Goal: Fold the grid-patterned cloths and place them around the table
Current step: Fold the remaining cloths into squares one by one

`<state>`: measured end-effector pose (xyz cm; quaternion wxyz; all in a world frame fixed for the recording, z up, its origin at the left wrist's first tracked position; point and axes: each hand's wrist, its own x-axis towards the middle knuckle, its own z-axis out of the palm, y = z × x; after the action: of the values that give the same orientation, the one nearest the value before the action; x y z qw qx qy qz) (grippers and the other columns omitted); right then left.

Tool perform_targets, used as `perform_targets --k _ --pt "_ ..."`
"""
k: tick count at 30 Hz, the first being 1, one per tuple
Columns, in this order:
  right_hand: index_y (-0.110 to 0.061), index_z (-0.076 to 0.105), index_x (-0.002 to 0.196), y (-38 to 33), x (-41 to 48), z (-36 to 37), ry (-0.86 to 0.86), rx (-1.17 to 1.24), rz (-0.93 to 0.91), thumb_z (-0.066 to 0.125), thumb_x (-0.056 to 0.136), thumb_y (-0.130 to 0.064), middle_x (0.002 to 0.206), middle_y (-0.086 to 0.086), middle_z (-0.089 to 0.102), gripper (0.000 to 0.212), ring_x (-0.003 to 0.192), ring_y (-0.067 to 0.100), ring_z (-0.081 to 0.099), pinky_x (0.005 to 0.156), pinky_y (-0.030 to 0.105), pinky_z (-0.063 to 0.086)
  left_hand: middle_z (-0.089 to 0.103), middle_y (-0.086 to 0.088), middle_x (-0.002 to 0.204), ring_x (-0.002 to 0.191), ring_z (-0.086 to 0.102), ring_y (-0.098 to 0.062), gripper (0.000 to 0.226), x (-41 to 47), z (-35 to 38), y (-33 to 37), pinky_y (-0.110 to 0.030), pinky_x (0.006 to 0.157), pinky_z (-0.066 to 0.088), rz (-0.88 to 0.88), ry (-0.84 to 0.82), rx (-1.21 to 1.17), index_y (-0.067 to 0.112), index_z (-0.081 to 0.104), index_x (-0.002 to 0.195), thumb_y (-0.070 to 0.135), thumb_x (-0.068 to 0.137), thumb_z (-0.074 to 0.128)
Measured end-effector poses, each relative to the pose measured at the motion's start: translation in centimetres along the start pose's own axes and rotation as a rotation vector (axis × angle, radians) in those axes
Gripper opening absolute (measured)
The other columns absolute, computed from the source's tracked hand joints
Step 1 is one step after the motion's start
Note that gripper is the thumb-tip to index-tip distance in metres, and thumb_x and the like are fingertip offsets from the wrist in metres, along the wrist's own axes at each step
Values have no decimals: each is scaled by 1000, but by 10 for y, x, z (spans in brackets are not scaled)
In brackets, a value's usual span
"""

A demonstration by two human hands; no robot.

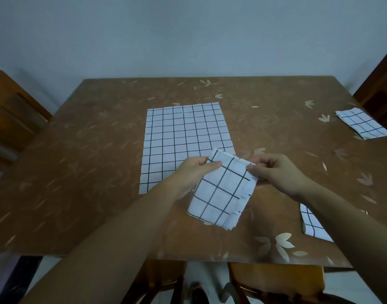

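Near-left chair and near-right chair: wooden, tucked under the near edge of the table. A shoe shows on the floor between them.

Table: brown cover printed with pale leaves.

Near cloth: white with a dark grid, lying on the table by the near edge, towards the near right corner. The right forearm hides part of it.

Held cloth: folded to a small, many-layered rectangle with the same grid. It is gripped at its far end by both hands, right of the middle of the near edge, and slants down towards the camera. Whether its lower end touches the table cannot be told.

Left hand: thumb on top and fingers curled beneath, pinching the far left corner of the held cloth.

Right hand: fingers curled, thumb and fingertips pinching the far right corner of the held cloth.

Flat cloth: a large rectangle in the same grid, lying flat at the table's centre. Its near right corner is covered by the hands and the held cloth.

Far cloth: folded small, lying at the right edge, well apart from the rest.

Left chair and right chair: wooden, one at each side edge.

Wall: plain and pale, beyond the far edge.
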<state>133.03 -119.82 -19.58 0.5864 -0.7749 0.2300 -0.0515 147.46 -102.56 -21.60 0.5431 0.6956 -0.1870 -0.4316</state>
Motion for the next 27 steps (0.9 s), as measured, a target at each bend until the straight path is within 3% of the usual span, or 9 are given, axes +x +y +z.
perform_targets --k 3,6,11,16,21,25,27 --pt "-9 71 82 -2 6 4 15 24 -16 65 88 -4 73 4 74 10 72 19 71 66 29 60 76 -9 96 91 73 -26 17 7 2 1 -48 89 56 38 71 -25 12 73 94 27 91 67" --pt "-6 71 80 0 10 1 24 -4 -23 67 87 -10 73 6 74 9 68 15 70 61 20 56 76 -9 97 92 73 -26 13 11 0 0 -49 89 56 41 98 -66 12 74 94 23 90 68" --pt "1 73 85 4 15 -5 -31 -124 -76 58 94 -16 78 7 74 25 71 17 69 66 20 55 76 -4 96 92 73 -22 11 16 -3 -5 -46 91 56 45 113 -71 17 75 95 20 85 74" --pt "-4 73 90 3 19 -9 -101 -171 -75 51 98 -20 82 3 75 29 75 18 70 68 21 55 77 -6 94 91 73 -24 12 23 -3 -6 -47 90 56 41 148 -89 15 75 93 18 82 76" --pt "-20 70 70 -6 24 -9 -98 -286 -159 67 87 -31 64 1 63 21 55 7 55 53 16 43 77 -4 93 89 73 -22 13 27 0 -2 -43 88 57 55 109 -73 16 75 95 18 82 76" --pt "13 54 68 -9 32 -10 -129 -254 -203 57 95 -21 58 12 42 44 51 13 38 51 15 36 77 -1 95 91 73 -18 14 28 -1 0 -39 88 56 41 44 -15 17 74 97 25 85 73" --pt "12 53 67 -8 35 -13 -130 -206 -181 54 97 -20 56 6 43 43 52 12 39 54 16 38 77 -4 95 91 73 -19 15 27 -5 -2 -39 89 56 16 -1 35 13 74 94 27 87 72"
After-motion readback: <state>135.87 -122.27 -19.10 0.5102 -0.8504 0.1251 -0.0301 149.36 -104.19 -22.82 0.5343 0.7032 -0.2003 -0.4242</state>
